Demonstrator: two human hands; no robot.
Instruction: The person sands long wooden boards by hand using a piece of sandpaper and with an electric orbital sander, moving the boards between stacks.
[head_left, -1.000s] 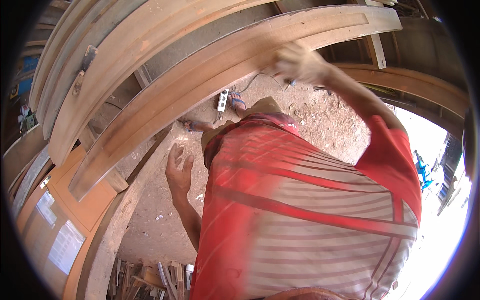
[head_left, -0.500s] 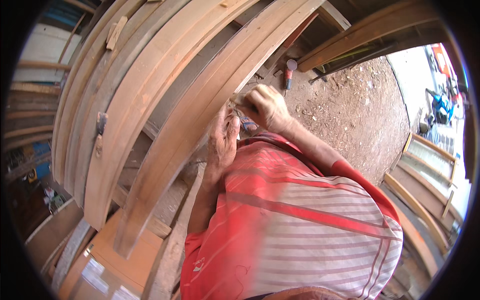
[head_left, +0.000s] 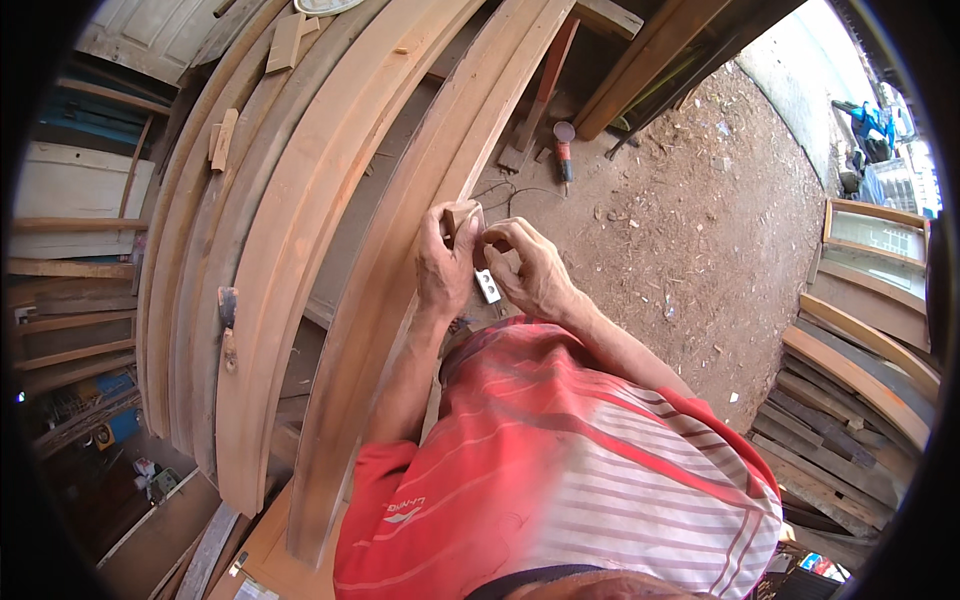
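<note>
My left hand (head_left: pixel 444 265) is closed round a small wooden block (head_left: pixel 459 213), at the right edge of the nearest wooden board (head_left: pixel 410 220). Close beside it, my right hand (head_left: pixel 535 268) has its fingers curled inward, with thumb and fingertips near each other. Whatever those fingers may hold is hidden. Below the gap between my hands shows a small white fitting with two dark round holes (head_left: pixel 487 286), perhaps a socket.
Several long curved boards (head_left: pixel 300 200) lie side by side on the left, with a chisel-like tool (head_left: pixel 229 325) and wood scraps (head_left: pixel 223 140) on them. A red and black angle grinder (head_left: pixel 564 150) lies on the shaving-strewn floor (head_left: pixel 680 250). Stacked timber (head_left: pixel 830 440) stands at right.
The view has shifted, so the boards and floor sit differently. My hands have drawn slightly apart, and the wooden block and the white fitting now show more plainly.
</note>
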